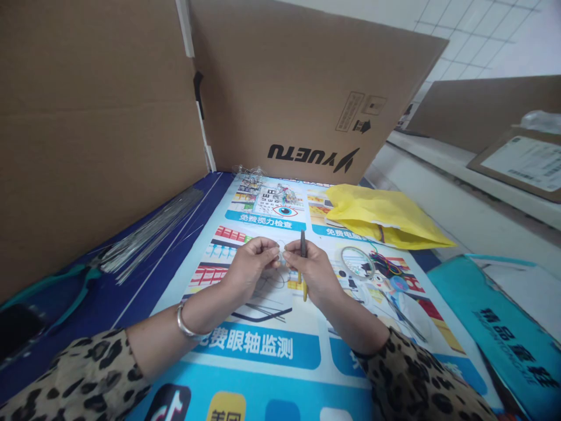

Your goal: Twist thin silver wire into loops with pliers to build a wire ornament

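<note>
Over the printed sheet, my left hand (pixel 255 263) pinches a thin wire (pixel 272 285) between thumb and fingers. Close beside it, my right hand (pixel 316 270) pinches at the same wire with thumb and index finger. A pair of pliers (pixel 303 241) with dark jaws and yellow handles is also gripped in my right hand, jaws pointing away from me. Thin wire loops hang below my fingertips. The exact piece between the fingertips is too small to make out. Several short dark wires (pixel 263 311) lie on the sheet below my hands.
A bundle of straight wires (pixel 151 234) lies at left near teal-handled scissors (pixel 72 275). Tangled wire pieces (pixel 280 197) sit at the back. At right are a clear round dish (pixel 357 262), tweezers (pixel 405 316), colored cords (pixel 385 257) and a yellow bag (pixel 381 213). Cardboard walls (pixel 298 88) stand behind.
</note>
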`<state>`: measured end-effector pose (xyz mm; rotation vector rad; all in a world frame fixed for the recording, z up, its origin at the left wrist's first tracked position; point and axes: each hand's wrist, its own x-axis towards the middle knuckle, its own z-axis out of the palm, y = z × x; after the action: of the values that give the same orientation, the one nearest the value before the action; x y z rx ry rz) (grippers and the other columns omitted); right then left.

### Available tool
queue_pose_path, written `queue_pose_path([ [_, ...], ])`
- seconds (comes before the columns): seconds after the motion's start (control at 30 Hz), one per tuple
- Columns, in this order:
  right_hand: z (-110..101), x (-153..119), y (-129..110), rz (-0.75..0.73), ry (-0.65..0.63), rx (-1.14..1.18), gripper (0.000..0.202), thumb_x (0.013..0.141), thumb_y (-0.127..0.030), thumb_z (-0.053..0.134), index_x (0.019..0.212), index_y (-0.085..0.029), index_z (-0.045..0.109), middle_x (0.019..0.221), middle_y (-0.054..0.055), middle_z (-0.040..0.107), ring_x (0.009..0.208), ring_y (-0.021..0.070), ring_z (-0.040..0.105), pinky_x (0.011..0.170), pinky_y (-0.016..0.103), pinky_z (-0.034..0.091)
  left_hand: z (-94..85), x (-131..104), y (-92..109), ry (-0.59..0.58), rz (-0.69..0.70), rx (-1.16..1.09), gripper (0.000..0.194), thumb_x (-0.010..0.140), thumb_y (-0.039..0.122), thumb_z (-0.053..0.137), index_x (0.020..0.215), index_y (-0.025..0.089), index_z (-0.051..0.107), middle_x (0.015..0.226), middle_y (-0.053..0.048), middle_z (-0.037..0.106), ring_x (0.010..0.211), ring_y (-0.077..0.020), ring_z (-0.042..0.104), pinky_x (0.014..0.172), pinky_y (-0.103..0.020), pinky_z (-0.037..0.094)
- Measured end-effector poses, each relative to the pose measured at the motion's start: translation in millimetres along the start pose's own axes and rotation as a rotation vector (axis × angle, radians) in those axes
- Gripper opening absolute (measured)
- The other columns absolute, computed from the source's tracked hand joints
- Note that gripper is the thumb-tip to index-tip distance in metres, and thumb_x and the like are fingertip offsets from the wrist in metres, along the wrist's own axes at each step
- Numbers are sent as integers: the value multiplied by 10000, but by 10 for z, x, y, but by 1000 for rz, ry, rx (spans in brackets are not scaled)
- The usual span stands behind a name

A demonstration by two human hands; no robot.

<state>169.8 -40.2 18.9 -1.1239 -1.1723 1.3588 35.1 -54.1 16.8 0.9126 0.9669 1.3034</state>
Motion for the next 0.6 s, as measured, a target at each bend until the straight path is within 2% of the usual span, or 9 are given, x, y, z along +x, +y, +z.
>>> queue_pose_path([
  [0.6,8,-4,3,-2,3,6,213,574,-270,721,709,-177,585,614,-49,537,557,84,473,573,250,380,12,-6,-37,-7,-36,-29,207,657,256,689,714,146,524,653,32,548,591,-79,547,602,-210,433],
])
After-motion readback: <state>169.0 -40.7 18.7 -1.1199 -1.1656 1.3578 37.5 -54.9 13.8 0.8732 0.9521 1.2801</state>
